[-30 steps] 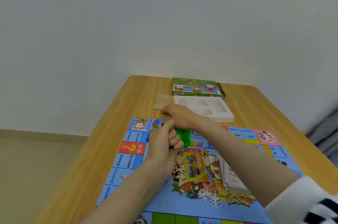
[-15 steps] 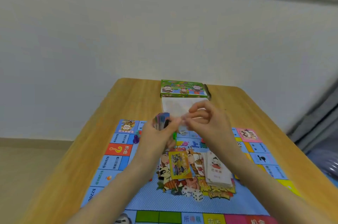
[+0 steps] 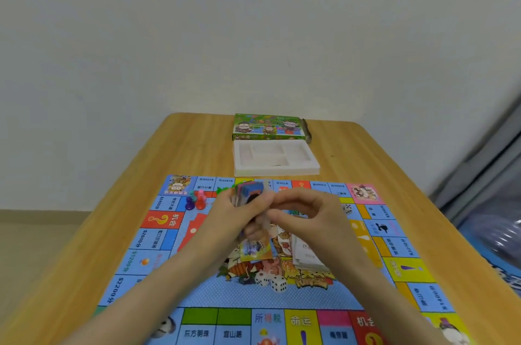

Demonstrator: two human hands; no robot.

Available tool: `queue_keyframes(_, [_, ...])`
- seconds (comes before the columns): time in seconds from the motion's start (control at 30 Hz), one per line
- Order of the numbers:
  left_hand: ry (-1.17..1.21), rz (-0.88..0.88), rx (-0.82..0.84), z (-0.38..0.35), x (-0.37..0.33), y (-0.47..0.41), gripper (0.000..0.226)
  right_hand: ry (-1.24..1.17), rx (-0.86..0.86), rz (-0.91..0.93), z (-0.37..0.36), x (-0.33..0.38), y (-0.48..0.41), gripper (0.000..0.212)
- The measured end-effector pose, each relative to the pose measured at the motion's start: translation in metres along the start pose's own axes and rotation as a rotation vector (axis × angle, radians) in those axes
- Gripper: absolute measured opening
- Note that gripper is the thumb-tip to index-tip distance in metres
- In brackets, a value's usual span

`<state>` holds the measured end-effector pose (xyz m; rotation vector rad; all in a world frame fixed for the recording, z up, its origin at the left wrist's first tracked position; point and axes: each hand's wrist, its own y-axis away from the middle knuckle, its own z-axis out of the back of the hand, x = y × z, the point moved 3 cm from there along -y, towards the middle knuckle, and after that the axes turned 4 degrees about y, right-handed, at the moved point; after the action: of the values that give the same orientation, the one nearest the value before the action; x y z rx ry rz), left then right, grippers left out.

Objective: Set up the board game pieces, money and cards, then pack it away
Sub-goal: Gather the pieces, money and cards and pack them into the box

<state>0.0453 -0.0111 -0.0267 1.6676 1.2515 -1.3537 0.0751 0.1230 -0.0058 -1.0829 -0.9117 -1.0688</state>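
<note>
board (image 3: 197, 296) blue, white-dotted, rim squares red, yellow, green, pink | box (image 3: 267, 127) at 12 o'clock green, cartoon print | tray (image 3: 276, 171) white | cards (image 3: 251, 192) blue-red | pawns (image 3: 200, 199) at 10 o'clock purple, pink, teal | dice (image 3: 277, 284) white, black pips | table (image 3: 352, 153) pale wood grain

subject: person's arms | left grip (image 3: 242, 216): was a bare hand | left forearm (image 3: 169, 274): was uncovered as far as the frame showed | right grip (image 3: 310, 213): was bare too | right forearm (image 3: 377, 282): was uncovered | nails: too blurred to tell
</note>
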Motion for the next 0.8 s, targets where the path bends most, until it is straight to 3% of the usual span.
queue_keyframes(0.4, [0.013,0.017,0.023,0.002,0.006,-0.004,0.023,0.011,-0.059,-0.034,0.002,-0.013,-0.001,0.009])
queue_keyframes(0.63, [-0.351,-0.104,-0.083,-0.002,0.003,0.000,0.023,0.279,-0.146,0.101,-0.009,-0.018,-0.001,0.031])
queue_keyframes(0.8, [-0.682,-0.321,-0.156,-0.001,-0.002,0.003,0.025,0.511,-0.302,0.258,-0.002,-0.018,-0.001,0.039])
